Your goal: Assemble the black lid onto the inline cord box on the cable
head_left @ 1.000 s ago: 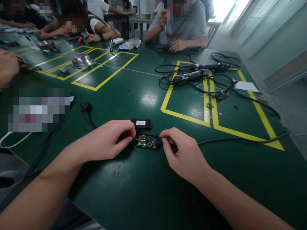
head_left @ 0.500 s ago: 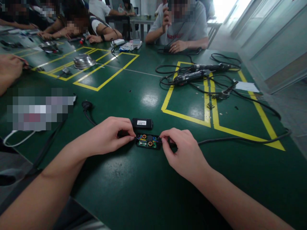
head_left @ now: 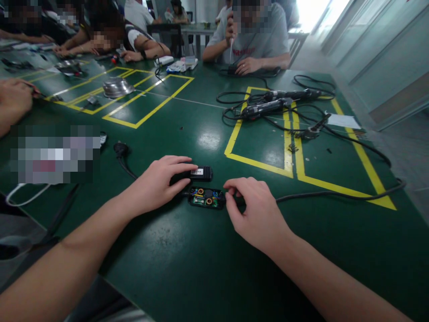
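A small black plastic housing (head_left: 205,206) lies open-faced on the green table, a circuit board with copper coils and coloured wires inside. Just behind it is its ribbed black cover (head_left: 207,173) with a white label. My left hand (head_left: 164,179) reaches over the cover's left end, fingers and thumb apart, the index fingertip at the label. At the housing's right end my right hand (head_left: 256,210) has its thumb and fingers curled around the black cable (head_left: 311,195), mostly hiding it there. A black plug (head_left: 120,149) on a cord lies beyond my left wrist.
Two black electric screwdrivers (head_left: 268,108) with looping cords lie at the right, near loose springs (head_left: 292,148) and a paper slip (head_left: 342,120). A metal bowl (head_left: 117,87) stands at the back left. A co-worker's hand (head_left: 15,105) is at the left edge; others sit across.
My left hand has let go of the housing's left end, moved up and opened over the cover. My right hand stays at the right end, its fingertips slightly looser.
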The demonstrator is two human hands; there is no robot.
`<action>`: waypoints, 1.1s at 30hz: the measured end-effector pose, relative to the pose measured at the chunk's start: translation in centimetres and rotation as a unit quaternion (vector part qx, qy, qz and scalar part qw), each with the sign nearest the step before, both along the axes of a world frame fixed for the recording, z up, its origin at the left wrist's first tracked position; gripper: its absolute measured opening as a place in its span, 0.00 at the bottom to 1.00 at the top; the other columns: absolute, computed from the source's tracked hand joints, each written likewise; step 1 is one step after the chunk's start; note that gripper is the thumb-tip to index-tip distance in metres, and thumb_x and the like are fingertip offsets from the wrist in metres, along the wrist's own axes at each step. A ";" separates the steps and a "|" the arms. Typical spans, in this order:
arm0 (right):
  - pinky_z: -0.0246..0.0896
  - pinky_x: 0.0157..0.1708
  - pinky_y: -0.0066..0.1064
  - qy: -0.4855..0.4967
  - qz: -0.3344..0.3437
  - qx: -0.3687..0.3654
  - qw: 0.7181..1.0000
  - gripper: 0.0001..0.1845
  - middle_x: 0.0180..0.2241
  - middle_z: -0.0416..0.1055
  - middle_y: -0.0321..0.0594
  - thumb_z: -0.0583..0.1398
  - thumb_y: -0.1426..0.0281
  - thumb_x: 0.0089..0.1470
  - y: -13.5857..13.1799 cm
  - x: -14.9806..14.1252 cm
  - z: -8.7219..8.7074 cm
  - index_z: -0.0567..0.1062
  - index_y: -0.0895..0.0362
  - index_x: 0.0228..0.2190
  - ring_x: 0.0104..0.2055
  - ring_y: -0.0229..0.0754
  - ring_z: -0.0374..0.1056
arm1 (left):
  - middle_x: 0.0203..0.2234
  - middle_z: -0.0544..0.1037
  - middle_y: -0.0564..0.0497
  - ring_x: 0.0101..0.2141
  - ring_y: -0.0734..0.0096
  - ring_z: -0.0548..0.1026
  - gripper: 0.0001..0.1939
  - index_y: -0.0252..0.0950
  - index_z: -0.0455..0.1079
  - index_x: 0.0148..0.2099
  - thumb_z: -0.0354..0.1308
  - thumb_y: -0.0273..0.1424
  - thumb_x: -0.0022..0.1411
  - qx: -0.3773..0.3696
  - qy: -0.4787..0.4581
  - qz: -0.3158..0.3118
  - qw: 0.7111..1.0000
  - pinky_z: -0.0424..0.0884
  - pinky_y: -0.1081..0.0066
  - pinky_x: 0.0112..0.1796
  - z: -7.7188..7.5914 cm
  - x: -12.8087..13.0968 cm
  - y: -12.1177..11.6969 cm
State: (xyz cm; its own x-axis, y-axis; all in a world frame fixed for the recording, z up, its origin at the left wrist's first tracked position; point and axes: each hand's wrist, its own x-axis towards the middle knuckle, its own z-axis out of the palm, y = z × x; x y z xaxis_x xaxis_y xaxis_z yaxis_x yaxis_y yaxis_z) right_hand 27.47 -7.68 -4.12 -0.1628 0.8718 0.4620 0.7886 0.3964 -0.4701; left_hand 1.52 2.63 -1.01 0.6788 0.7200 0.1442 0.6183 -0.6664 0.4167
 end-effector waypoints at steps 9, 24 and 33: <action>0.62 0.38 0.41 0.021 -0.010 -0.026 0.999 0.12 0.34 0.79 0.43 0.56 0.72 0.66 0.1 0.1 0.0 0.78 0.57 0.46 0.35 0.48 0.73 | 0.51 0.87 0.44 0.51 0.53 0.82 0.18 0.38 0.81 0.59 0.62 0.40 0.74 0.003 -0.059 0.008 0.998 0.76 0.54 0.57 1.1 0.1 -0.7; 0.62 0.45 0.46 0.007 0.025 -0.059 0.998 0.14 0.40 0.83 0.44 0.56 0.70 0.71 -0.2 -0.1 0.5 0.83 0.54 0.47 0.41 0.50 0.76 | 0.51 0.85 0.47 0.52 0.59 0.81 0.16 0.41 0.81 0.59 0.67 0.32 0.71 -0.075 -0.063 -0.128 0.987 0.76 0.62 0.55 1.9 0.2 -1.5; 0.63 0.48 0.48 0.020 0.014 -0.079 0.997 0.14 0.43 0.83 0.45 0.57 0.69 0.71 -0.2 0.1 0.4 0.84 0.53 0.45 0.45 0.51 0.77 | 0.49 0.85 0.48 0.50 0.59 0.81 0.15 0.42 0.80 0.59 0.67 0.34 0.72 -0.095 -0.053 -0.118 0.987 0.76 0.63 0.53 2.0 0.4 -1.8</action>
